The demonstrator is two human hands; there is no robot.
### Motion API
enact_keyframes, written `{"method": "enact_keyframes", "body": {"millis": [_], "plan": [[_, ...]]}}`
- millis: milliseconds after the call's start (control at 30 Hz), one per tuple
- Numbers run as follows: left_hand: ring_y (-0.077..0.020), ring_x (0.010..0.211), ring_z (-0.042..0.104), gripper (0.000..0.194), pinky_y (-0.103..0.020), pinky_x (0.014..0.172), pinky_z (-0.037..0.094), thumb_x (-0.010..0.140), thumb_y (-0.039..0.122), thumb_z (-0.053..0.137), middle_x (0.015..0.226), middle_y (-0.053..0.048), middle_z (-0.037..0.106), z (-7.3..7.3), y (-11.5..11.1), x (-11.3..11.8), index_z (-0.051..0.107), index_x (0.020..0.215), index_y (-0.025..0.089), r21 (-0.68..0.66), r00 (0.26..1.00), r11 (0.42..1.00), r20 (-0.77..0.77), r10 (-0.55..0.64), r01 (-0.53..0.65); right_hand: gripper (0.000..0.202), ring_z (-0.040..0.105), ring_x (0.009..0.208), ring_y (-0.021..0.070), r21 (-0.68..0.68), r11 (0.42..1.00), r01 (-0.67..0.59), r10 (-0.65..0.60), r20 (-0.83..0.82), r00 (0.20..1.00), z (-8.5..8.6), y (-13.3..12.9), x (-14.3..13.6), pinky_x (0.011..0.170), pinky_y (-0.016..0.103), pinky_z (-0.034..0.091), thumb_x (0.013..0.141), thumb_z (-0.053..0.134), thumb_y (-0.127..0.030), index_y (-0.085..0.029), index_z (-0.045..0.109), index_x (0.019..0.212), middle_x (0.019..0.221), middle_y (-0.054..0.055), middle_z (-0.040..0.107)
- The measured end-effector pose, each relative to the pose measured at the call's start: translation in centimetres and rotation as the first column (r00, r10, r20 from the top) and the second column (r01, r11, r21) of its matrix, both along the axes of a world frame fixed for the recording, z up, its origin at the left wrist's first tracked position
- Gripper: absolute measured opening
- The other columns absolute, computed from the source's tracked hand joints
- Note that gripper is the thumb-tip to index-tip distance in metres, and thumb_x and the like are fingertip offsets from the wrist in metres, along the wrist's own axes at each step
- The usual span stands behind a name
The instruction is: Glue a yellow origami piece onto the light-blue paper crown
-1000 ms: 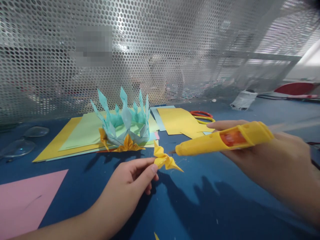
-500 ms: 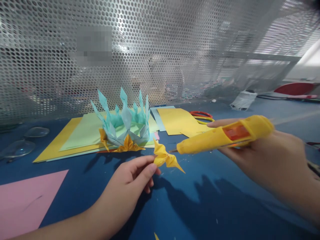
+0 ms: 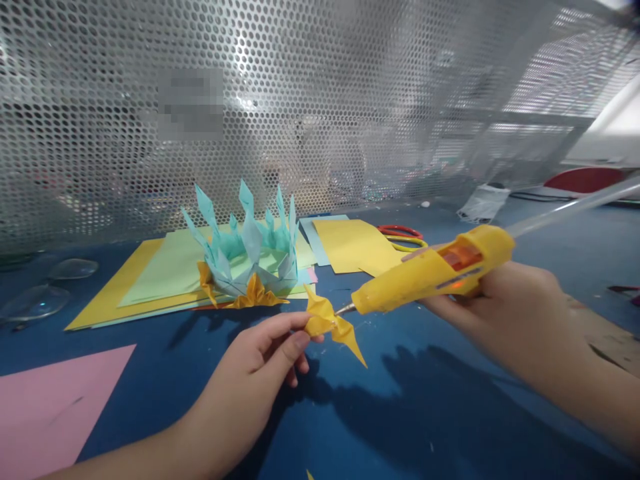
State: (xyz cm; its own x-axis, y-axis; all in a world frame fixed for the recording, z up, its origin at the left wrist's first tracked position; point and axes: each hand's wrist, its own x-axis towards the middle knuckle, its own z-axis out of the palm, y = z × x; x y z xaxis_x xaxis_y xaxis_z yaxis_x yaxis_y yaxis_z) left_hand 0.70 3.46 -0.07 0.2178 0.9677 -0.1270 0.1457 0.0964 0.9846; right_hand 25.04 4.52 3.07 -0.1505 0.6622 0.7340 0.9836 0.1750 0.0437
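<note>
Between thumb and fingers, my left hand (image 3: 265, 360) pinches a folded yellow paper piece (image 3: 325, 320) with several points, held above the blue table. My right hand (image 3: 515, 313) is wrapped round a yellow glue gun (image 3: 415, 277), a clear glue stick (image 3: 575, 207) jutting from its back end. The gun's metal nozzle is at the middle of the paper piece, seemingly touching it. Behind my left hand stands a light blue folded paper crown (image 3: 250, 240). Orange-yellow folded pieces (image 3: 255, 293) sit along its lower front edge.
Green and yellow paper sheets (image 3: 140, 280) lie under the crown, more yellow paper (image 3: 350, 243) beside it. Scissors (image 3: 400, 237) with red and yellow handles rest behind. Pink paper (image 3: 60, 407) and eyeglasses (image 3: 40, 300) are at left. A perforated metal panel (image 3: 280, 87) rises at the back.
The glue gun's nozzle has come left and down onto the middle of the yellow paper piece. The gun has tilted, bringing its clear glue stick into sight. My left hand has barely moved.
</note>
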Motion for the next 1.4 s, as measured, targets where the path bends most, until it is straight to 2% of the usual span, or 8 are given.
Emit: {"method": "enact_keyframes", "body": {"millis": [200, 400, 533, 733, 933, 1167, 1267, 1400], "plan": [[-0.0115, 0.053, 0.05, 0.027, -0.022, 0.05, 0.041, 0.075, 0.039, 0.061, 0.057, 0.004, 0.057, -0.3, 0.1, 0.0, 0.068, 0.09, 0.018, 0.014, 1.0, 1.0, -0.008, -0.008, 0.008, 0.042, 0.061, 0.05, 0.022, 0.041, 0.995, -0.091, 0.086, 0.101, 0.991, -0.5, 0.2, 0.9, 0.047, 0.029, 0.037, 0.091, 0.034, -0.044, -0.022, 0.06, 0.068, 0.057, 0.009, 0.068], [-0.0115, 0.056, 0.052, 0.03, -0.022, 0.052, 0.045, 0.075, 0.039, 0.062, 0.069, 0.001, 0.065, -0.4, 0.0, -0.1, 0.069, 0.095, 0.018, 0.014, 0.999, 1.0, -0.032, -0.014, 0.014, 0.02, 0.062, 0.055, 0.0245, -0.105, 0.994, 0.034, -0.032, 0.027, 0.999, -1.5, 1.6, 1.9, 0.046, 0.03, 0.037, 0.078, 0.05, -0.041, -0.021, 0.053, 0.077, 0.07, 0.009, 0.067], [-0.0115, 0.056, 0.053, 0.035, -0.022, 0.054, 0.048, 0.076, 0.04, 0.062, 0.074, -0.001, 0.07, -0.5, 0.1, -0.3, 0.07, 0.103, 0.019, 0.03, 0.997, 1.0, -0.074, -0.008, 0.01, 0.034, 0.061, 0.056, 0.0199, -0.258, 0.959, 0.118, -0.146, -0.093, 0.985, -2.4, 3.0, 3.1, 0.045, 0.028, 0.043, 0.069, 0.07, -0.039, -0.018, 0.049, 0.085, 0.073, 0.005, 0.064], [-0.0105, 0.051, 0.054, 0.024, -0.019, 0.049, 0.048, 0.073, 0.034, 0.067, 0.062, 0.001, 0.068, -0.1, -0.1, -0.3, 0.075, 0.091, 0.02, 0.143, 0.988, 0.989, -0.152, -0.012, 0.034, 0.026, 0.062, 0.068, 0.0128, -0.411, 0.904, 0.119, -0.2, -0.158, 0.967, -3.5, 4.4, 5.0, 0.06, 0.029, 0.053, 0.091, 0.057, -0.038, -0.014, 0.06, 0.102, 0.088, 0.002, 0.064], [-0.0109, 0.059, 0.062, 0.02, -0.017, 0.053, 0.05, 0.079, 0.023, 0.062, 0.08, 0.001, 0.071, 0.2, -0.7, -0.4, 0.077, 0.089, 0.031, 0.446, 0.966, 0.876, -0.247, -0.077, 0.184, 0.02, 0.06, 0.1, 0.0211, -0.256, 0.949, -0.182, 0.116, -0.251, 0.961, -2.0, 3.3, 3.2, 0.085, 0.043, 0.05, 0.091, 0.058, -0.031, -0.018, 0.062, 0.106, 0.115, 0.007, 0.061], [-0.0114, 0.071, 0.069, 0.021, -0.016, 0.066, 0.052, 0.081, 0.015, 0.062, 0.078, 0.005, 0.073, 1.8, -1.2, -0.4, 0.074, 0.084, 0.032, 0.673, 0.894, 0.645, -0.447, -0.037, 0.363, 0.004, 0.059, 0.083, 0.0138, -0.07, 0.779, -0.624, 0.587, -0.27, 0.763, -0.1, -1.4, -2.0, 0.076, 0.027, 0.049, 0.079, 0.074, -0.022, -0.021, 0.07, 0.078, 0.086, 0.001, 0.061], [-0.0144, 0.069, 0.069, 0.015, -0.021, 0.066, 0.051, 0.081, 0.018, 0.062, 0.076, 0.003, 0.074, 2.9, -1.4, -0.2, 0.072, 0.077, 0.027, 0.684, 0.839, 0.617, -0.54, 0.071, 0.389, 0.005, 0.056, 0.077, 0.0151, -0.018, 0.747, -0.664, 0.644, -0.224, 0.731, -0.2, -2.5, -2.8, 0.069, 0.028, 0.046, 0.078, 0.074, -0.022, -0.019, 0.07, 0.077, 0.081, 0.001, 0.061], [-0.0204, 0.067, 0.068, 0.012, -0.029, 0.063, 0.049, 0.081, 0.023, 0.062, 0.073, -0.001, 0.074, 4.5, -2.0, 0.8, 0.072, 0.074, 0.025, 0.635, 0.727, 0.653, -0.662, 0.183, 0.414, 0.008, 0.054, 0.072, 0.0159, 0.015, 0.746, -0.665, 0.659, -0.156, 0.736, -0.6, -2.9, -3.1, 0.064, 0.029, 0.044, 0.082, 0.07, -0.022, -0.018, 0.069, 0.075, 0.078, 0.003, 0.062]]}}
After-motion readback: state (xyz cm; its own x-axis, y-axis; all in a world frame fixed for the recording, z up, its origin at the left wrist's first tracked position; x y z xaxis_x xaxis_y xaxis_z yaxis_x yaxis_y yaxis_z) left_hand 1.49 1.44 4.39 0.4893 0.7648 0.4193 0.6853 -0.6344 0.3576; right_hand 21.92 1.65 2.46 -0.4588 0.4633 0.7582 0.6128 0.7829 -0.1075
